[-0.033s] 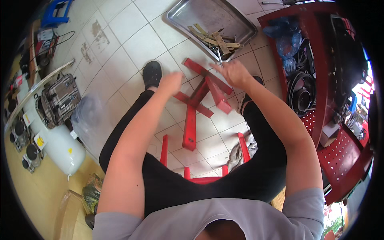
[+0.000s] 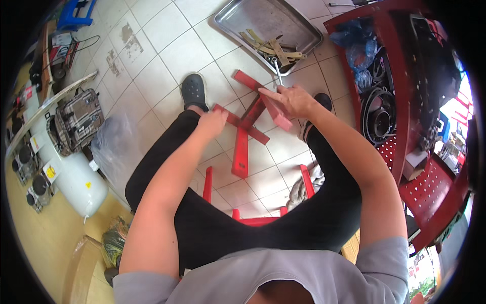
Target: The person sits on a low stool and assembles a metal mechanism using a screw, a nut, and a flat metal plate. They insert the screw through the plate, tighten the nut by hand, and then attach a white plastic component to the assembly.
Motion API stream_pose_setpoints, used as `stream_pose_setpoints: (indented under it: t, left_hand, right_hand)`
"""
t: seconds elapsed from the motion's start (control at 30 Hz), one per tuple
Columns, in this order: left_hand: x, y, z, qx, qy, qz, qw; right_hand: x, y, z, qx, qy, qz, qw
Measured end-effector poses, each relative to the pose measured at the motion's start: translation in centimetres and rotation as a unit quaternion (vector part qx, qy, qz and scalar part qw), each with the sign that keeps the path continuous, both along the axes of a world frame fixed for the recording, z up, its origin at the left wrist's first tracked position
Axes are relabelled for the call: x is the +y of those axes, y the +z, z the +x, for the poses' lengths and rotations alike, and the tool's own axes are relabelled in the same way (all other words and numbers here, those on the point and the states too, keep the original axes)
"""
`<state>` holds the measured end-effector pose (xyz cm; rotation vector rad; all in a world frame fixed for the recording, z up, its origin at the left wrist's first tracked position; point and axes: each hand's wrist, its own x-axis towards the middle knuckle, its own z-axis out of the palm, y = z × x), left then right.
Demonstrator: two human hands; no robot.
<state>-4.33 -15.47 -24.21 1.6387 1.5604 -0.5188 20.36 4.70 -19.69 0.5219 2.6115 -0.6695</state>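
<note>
w/ R hand (image 2: pixel 296 102), points over red frame (image 2: pixel 251 112) nr wrench (image 2: pixel 277 71) | w/ L hand (image 2: pixel 212 124), touches left end | can't tell either grip

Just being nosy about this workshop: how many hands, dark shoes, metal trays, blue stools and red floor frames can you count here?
Hands: 2 (left hand, right hand)
Dark shoes: 2 (left shoe, right shoe, partly hidden)
Metal tray: 1
Blue stool: 1, cut off by the picture's edge
Red frame: 1
Total: 7
</note>
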Motion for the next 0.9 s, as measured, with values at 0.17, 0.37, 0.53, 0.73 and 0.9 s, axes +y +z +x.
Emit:
stream_pose_setpoints:
  t: [0.17,0.37,0.53,0.73,0.9]
  left_hand:
    - [-7.2,7.7,9.9,-0.091,0.349,0.134,0.923]
    - [-7.9,5.7,16.2,-0.229,0.639,0.228,0.698]
    - [-6.0,10.3,7.8,-0.234,0.432,0.221,0.842]
    - [-3.4,21.0,4.9,-0.364,0.259,0.458,0.769]
    - [-1.5,20.9,7.1,-0.477,0.393,0.471,0.63]
  right_hand:
    - [-2.4,-0.2,2.3,0.141,-0.128,-0.131,0.973]
    - [-5.0,-0.6,2.9,0.169,-0.24,-0.11,0.95]
    - [-6.9,10.5,2.2,0.031,-0.342,-0.05,0.938]
    - [-10.5,18.0,4.0,0.337,-0.39,-0.05,0.856]
    - [-12.6,18.3,4.0,0.463,-0.501,-0.24,0.691]
